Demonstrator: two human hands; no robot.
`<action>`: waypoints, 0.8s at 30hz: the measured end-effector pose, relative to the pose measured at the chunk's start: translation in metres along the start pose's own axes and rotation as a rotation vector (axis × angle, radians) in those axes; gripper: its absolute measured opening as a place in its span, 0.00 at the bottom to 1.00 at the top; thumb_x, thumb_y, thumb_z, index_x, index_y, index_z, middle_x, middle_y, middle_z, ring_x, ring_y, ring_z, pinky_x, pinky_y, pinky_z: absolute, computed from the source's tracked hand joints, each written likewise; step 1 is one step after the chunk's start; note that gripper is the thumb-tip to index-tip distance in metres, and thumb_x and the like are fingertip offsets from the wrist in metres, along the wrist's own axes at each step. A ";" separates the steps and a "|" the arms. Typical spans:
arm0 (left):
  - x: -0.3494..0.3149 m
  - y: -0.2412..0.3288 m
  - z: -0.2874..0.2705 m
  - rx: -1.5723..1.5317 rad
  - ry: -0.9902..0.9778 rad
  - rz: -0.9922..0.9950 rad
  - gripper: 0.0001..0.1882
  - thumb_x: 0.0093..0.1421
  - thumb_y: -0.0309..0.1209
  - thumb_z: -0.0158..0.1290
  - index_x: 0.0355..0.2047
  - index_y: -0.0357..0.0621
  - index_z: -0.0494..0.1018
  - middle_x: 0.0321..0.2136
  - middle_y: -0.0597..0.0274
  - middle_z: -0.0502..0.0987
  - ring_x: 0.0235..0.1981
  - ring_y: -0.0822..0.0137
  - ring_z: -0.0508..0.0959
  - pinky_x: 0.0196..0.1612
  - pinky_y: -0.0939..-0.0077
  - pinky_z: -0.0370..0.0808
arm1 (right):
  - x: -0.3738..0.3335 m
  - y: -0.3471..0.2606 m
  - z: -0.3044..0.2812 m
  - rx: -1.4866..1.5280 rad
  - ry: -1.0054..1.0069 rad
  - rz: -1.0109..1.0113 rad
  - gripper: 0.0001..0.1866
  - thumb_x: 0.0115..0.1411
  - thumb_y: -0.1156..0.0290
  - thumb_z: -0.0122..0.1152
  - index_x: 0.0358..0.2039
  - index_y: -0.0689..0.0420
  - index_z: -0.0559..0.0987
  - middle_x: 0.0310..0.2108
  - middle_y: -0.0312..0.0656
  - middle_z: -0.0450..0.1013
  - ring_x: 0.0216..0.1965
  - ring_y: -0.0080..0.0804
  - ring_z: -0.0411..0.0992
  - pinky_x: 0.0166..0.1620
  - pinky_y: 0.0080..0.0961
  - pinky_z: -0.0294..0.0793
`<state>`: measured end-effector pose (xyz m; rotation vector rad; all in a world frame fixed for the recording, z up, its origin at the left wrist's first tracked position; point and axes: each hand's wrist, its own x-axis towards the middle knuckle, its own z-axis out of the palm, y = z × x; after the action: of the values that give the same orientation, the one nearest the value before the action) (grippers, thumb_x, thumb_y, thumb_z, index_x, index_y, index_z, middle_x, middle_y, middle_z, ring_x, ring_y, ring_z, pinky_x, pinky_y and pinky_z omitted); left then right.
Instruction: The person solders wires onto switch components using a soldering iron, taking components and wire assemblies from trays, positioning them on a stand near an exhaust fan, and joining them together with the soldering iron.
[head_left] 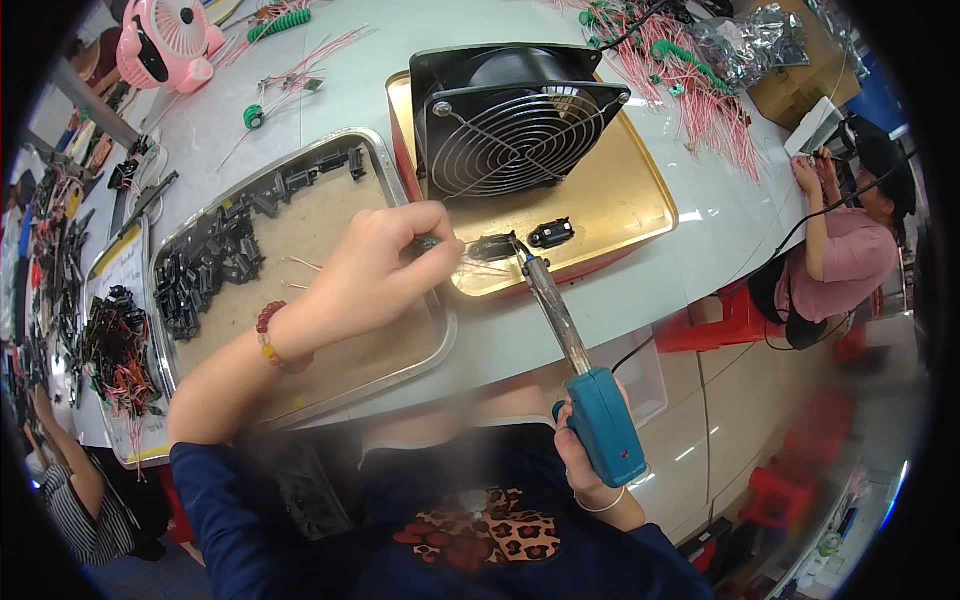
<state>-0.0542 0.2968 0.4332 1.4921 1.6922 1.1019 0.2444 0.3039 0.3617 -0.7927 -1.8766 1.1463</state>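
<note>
My right hand point(590, 460) is wrapped round the teal handle of a soldering gun point(606, 425). Its metal barrel slants up and away, and the tip touches or hovers just over a small black plastic housing point(492, 246) on a gold tray point(640, 190). My left hand point(385, 262) is closed in a pinch at the tray's left edge. A small greenish bit shows by its fingers, and thin pinkish wires run close to the housing; what exactly the fingertips grip is hidden. Beside that housing, to the right, lies a second black housing point(551, 233).
A black fan point(520, 130) with a wire guard stands on the gold tray, just beyond the housings. Under my left forearm is a metal-rimmed tray point(440, 345) holding many black housings point(200, 260). Wired parts point(120, 350) lie farther left. A co-worker point(845, 230) sits at right.
</note>
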 end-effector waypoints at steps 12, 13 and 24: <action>-0.001 0.002 -0.001 0.021 0.004 -0.002 0.11 0.58 0.31 0.52 0.25 0.34 0.70 0.13 0.56 0.65 0.14 0.73 0.64 0.20 0.74 0.61 | -0.010 0.003 0.002 0.043 -0.015 0.106 0.21 0.42 0.75 0.63 0.40 0.61 0.75 0.31 0.39 0.69 0.27 0.33 0.62 0.29 0.27 0.64; 0.000 0.001 0.000 0.013 0.001 -0.004 0.11 0.58 0.31 0.52 0.26 0.34 0.71 0.13 0.56 0.66 0.14 0.73 0.64 0.20 0.74 0.61 | -0.010 0.005 0.002 0.042 -0.014 0.107 0.21 0.42 0.75 0.63 0.40 0.61 0.75 0.31 0.39 0.69 0.27 0.33 0.62 0.29 0.27 0.64; 0.000 0.002 0.001 0.003 0.014 -0.012 0.11 0.57 0.31 0.52 0.25 0.33 0.71 0.14 0.56 0.66 0.15 0.73 0.64 0.20 0.74 0.62 | -0.008 -0.001 0.003 0.096 -0.049 0.141 0.22 0.47 0.73 0.61 0.45 0.64 0.75 0.42 0.48 0.72 0.40 0.43 0.70 0.42 0.35 0.70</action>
<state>-0.0524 0.2972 0.4345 1.4779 1.7104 1.1061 0.2455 0.2952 0.3592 -0.8604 -1.8145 1.3438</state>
